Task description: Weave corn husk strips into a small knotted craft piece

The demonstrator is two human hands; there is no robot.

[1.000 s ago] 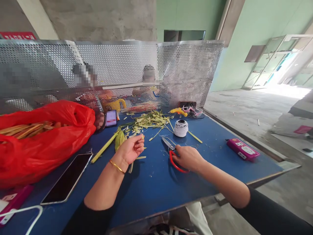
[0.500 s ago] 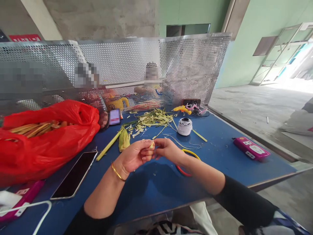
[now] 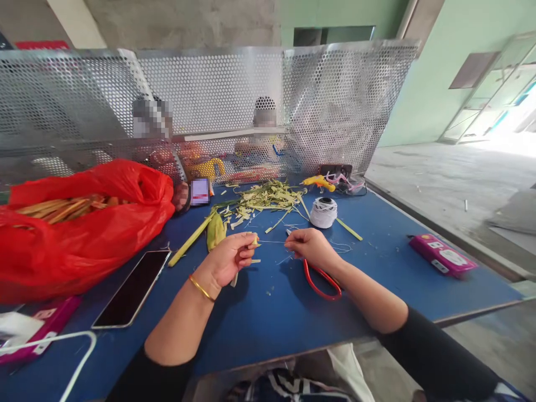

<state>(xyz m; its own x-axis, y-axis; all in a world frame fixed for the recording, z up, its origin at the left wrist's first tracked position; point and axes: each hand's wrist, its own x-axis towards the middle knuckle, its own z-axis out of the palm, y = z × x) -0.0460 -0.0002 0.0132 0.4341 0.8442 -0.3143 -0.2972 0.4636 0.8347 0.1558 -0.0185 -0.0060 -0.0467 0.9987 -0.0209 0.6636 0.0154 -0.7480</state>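
Note:
My left hand (image 3: 232, 258) pinches a small pale-yellow piece of plant husk (image 3: 255, 240) between thumb and fingers. From it a thin white thread (image 3: 272, 242) runs taut to my right hand (image 3: 310, 245), whose fingertips are closed on it. Under my right wrist lies a pair of scissors with red handles (image 3: 307, 279), partly hidden. A spool of white thread (image 3: 324, 213) stands just beyond my right hand, with loose thread on the table beside it. Behind my left hand are a green-yellow husk (image 3: 215, 231) and a long stalk (image 3: 189, 242).
A heap of plant shreds (image 3: 268, 198) lies at the back. To the left are a red plastic bag (image 3: 138, 192) of dry strips and a phone (image 3: 132, 290). A yellow glue gun (image 3: 319, 182) and a purple pack (image 3: 441, 255) are right. A perforated metal screen (image 3: 230, 84) borders the table.
My hands were together at the small husk piece. Now my right hand has moved away to the right, with thread stretched between the hands. The view has shifted slightly.

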